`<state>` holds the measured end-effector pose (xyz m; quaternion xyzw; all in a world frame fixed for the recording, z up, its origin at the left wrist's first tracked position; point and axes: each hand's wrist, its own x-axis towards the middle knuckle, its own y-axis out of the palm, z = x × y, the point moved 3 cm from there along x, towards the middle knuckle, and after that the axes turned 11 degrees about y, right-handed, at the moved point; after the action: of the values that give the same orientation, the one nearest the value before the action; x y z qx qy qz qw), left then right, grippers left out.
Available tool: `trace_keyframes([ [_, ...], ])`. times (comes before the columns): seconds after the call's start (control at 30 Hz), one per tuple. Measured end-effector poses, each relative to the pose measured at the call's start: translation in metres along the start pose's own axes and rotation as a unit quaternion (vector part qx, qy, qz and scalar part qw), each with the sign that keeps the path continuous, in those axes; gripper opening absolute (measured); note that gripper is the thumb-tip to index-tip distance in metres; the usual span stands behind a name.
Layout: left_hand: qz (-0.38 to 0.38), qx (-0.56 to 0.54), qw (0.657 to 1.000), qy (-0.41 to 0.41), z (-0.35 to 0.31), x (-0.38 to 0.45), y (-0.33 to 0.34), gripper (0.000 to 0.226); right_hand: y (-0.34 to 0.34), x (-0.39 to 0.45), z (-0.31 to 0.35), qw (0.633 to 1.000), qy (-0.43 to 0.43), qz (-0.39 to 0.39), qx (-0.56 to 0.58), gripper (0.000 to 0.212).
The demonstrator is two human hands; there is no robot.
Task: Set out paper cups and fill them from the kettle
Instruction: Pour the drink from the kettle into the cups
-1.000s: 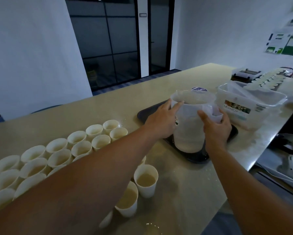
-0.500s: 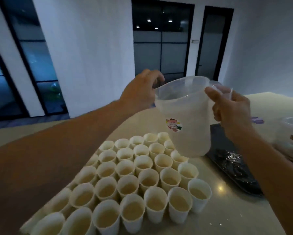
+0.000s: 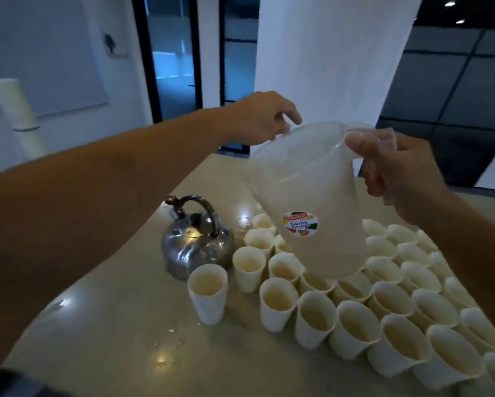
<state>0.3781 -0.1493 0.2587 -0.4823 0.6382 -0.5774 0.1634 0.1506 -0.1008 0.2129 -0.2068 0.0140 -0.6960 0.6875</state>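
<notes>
Right grip (image 3: 395, 170) clenched round the handle of the pitcher (image 3: 306, 202), thumb over the top by the rim. Left grip (image 3: 264, 118) is at the far side of the rim, fingers curled over the edge; looks like a pinch to steady it, though the contact itself is partly hidden behind the plastic.

Pitcher is airborne, tilted slightly, cloudy liquid in the lower part. Its base hangs over the near-middle of the cups (image 3: 355, 310).

Cups stand packed in rows on the desk (image 3: 126, 325), most showing pale liquid. One stray cup (image 3: 207, 293) sits apart from the block, just in front of the kettle (image 3: 196, 242).

Kettle is down and to the left of the pitcher, upright on the desk, nobody holding it, just beside the cups' left edge.

Step, as I read it: refill. The task fills cups from the kettle, so I take it the pitcher is headed for the kettle.

Next move needs: pitcher carried left, clear of the cup rims, and the kettle lid off, which means freeing my left grip first. Wet patches on the desk near the stray cup; pour slow.
</notes>
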Motion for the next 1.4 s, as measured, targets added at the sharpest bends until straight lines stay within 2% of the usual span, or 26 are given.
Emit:
trace_keyframes([
  [0.17,-0.032,-0.021,0.997,-0.060,0.059,-0.054,-0.012,0.035,0.071,0.009,0.019,0.998,0.008,0.063,-0.007,0.028],
  [0.27,-0.117,-0.110,0.978,-0.134,0.094,-0.088,-0.014,0.034,0.097,0.016,0.025,0.997,0.015,0.078,-0.020,0.030],
  [0.3,-0.139,-0.107,0.969,-0.173,0.107,-0.098,-0.011,0.029,0.099,0.017,0.026,0.997,0.017,0.077,-0.015,0.031],
  [0.33,-0.132,-0.072,0.963,-0.224,0.122,-0.111,-0.005,0.023,0.103,0.020,0.027,0.997,0.018,0.078,-0.012,0.032],
  [0.43,-0.030,0.006,0.942,-0.335,0.157,-0.149,0.043,0.017,0.110,0.026,0.027,0.996,0.016,0.083,-0.027,0.035],
  [0.47,-0.029,0.002,0.939,-0.342,0.162,-0.158,0.063,0.019,0.110,0.027,0.027,0.996,0.013,0.087,-0.028,0.037],
  [0.57,-0.096,-0.027,0.934,-0.343,0.167,-0.181,0.118,0.024,0.112,0.033,0.024,0.995,0.019,0.093,-0.026,0.044],
  [0.67,-0.159,-0.045,0.935,-0.315,0.167,-0.188,0.159,0.019,0.112,0.041,0.022,0.995,0.023,0.088,-0.032,0.039],
  [0.77,-0.187,-0.008,0.931,-0.313,0.172,-0.186,0.176,0.024,0.111,0.046,0.020,0.994,0.015,0.085,-0.065,0.034],
  [0.87,-0.213,0.007,0.919,-0.332,0.171,-0.183,0.174,0.025,0.108,0.052,0.016,0.994,0.020,0.078,-0.075,0.039],
  [1.13,-0.210,0.006,0.913,-0.349,0.173,-0.175,0.180,0.022,0.102,0.066,0.008,0.989,0.022,0.092,-0.109,0.033],
  [1.4,-0.211,-0.019,0.915,-0.344,0.171,-0.177,0.178,0.027,0.099,0.076,-0.002,0.988,0.031,0.109,-0.100,0.045],
])
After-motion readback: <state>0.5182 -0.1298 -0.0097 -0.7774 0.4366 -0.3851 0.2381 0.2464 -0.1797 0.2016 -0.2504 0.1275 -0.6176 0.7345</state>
